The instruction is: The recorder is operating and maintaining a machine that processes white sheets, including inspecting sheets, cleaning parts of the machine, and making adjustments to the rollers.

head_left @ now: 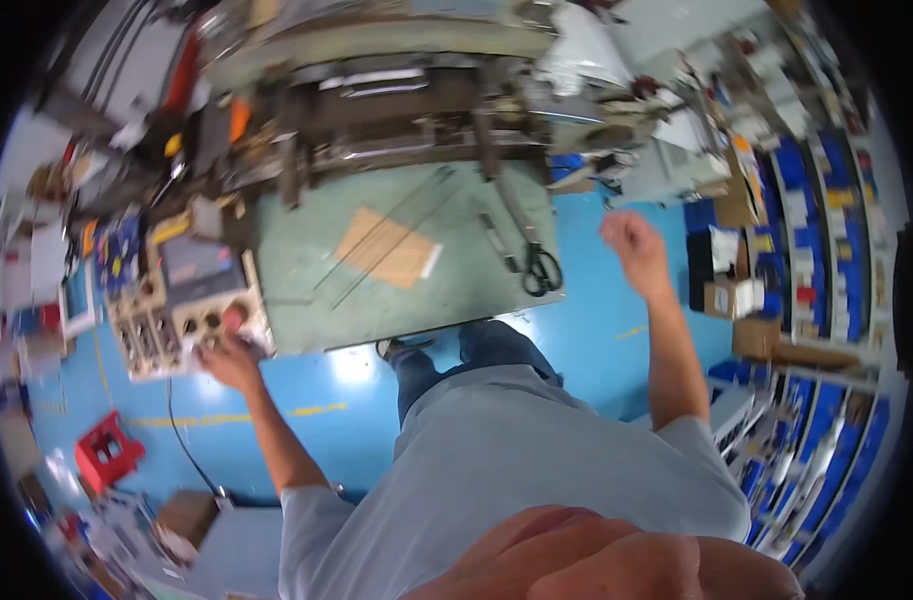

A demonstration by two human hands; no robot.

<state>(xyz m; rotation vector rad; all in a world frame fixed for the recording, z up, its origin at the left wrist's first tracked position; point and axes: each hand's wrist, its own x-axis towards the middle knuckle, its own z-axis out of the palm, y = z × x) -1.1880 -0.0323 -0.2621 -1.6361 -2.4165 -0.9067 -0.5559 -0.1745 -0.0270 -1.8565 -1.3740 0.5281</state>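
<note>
My left hand (228, 362) rests at the near edge of a beige control panel (144, 290), its blurred fingers stretched over the knobs beside a red push button (236, 318). Off to the right, my right hand (636, 250) hangs in the air past the table's edge, fingers curled in, with nothing visible in them. Between them is a green-topped table (296, 240). On it lie a tan rectangular sheet (376, 240) crossed by two thin dark rods (351, 262), black-handled scissors (542, 272) and a slim dark and pale tool (498, 243).
Behind the table stands a large machine (386, 110) with a dark horizontal opening. Shelves with blue bins (811, 240) line the right side. A red stool (108, 452) is on the blue floor at the left, near a dark cable (181, 430). Cardboard boxes (721, 298) stand at the right.
</note>
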